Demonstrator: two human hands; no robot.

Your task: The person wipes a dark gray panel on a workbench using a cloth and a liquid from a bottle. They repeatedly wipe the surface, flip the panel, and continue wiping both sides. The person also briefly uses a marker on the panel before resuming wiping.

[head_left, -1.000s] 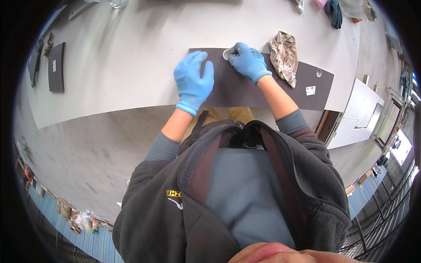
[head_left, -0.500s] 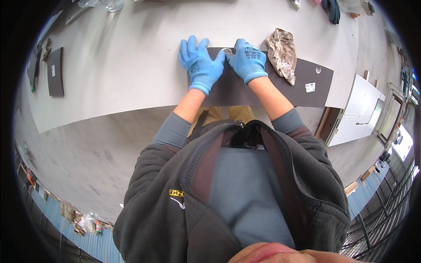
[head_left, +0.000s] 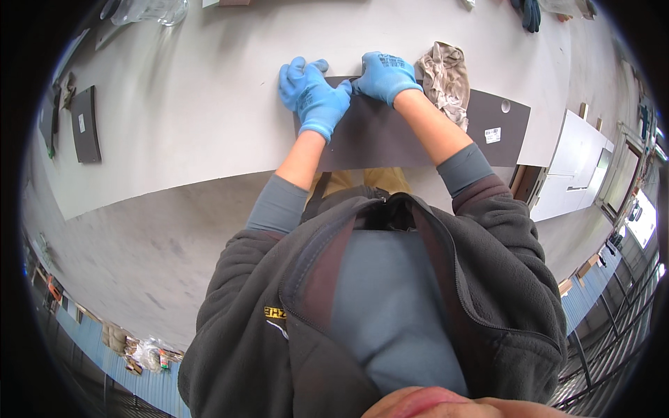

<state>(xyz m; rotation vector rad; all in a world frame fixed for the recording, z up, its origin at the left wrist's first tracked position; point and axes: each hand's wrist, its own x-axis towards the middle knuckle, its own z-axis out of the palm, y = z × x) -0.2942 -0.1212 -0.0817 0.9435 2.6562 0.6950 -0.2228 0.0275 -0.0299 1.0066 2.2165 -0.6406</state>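
Note:
A dark grey-brown panel [head_left: 390, 143] lies flat along the near edge of the pale work table, with a round hole and a white label towards its right end. My left hand [head_left: 317, 97], in a blue glove, rests at the panel's far left corner, fingers bent but apart from the thumb. The thumb points right, almost touching my right hand [head_left: 387, 76]. That hand, gloved alike, is closed at the panel's far edge; its fingertips and whatever they grip are hidden. A crumpled beige cloth [head_left: 446, 80] lies partly on the panel, just right of my right hand.
A smaller dark panel [head_left: 86, 125] with a label lies at the table's left. Clear plastic wrapping [head_left: 153, 10] is at the far left, a dark glove [head_left: 529, 15] at the far right. White boards [head_left: 575, 164] stand beyond the table's right end.
My right hand has turned and curled its fingers at the panel's far edge, covering the pale ring seen there before. The left hand's fingers have bent from a wider spread.

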